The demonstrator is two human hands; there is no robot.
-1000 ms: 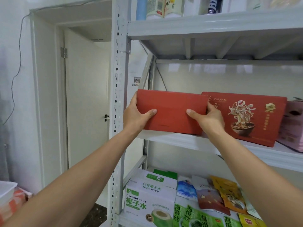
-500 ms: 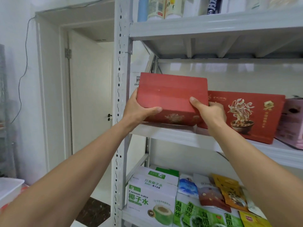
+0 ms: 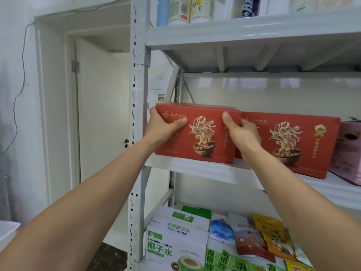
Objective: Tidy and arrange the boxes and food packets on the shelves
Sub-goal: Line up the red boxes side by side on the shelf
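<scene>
A red noodle box (image 3: 203, 133) stands upright on the middle shelf (image 3: 195, 169) at its left end, printed front facing me. My left hand (image 3: 162, 130) grips its left edge, thumb across the front. My right hand (image 3: 240, 132) grips its right edge, thumb on the front near the top. A second identical red noodle box (image 3: 293, 143) stands just to the right, partly behind my right hand. The two boxes are side by side; whether they touch is hidden.
A pink box (image 3: 349, 151) sits at the shelf's right end. Below are a coconut water carton (image 3: 175, 243), green seaweed packs (image 3: 230, 261) and several snack pouches (image 3: 263, 237). Bottles (image 3: 185, 8) line the top shelf. The perforated upright post (image 3: 136, 114) stands left of the box, with a white door (image 3: 101, 114) beyond.
The box was turned from showing its plain red side to showing its printed noodle front, and it now stands on the shelf. Both hands stayed on its ends.
</scene>
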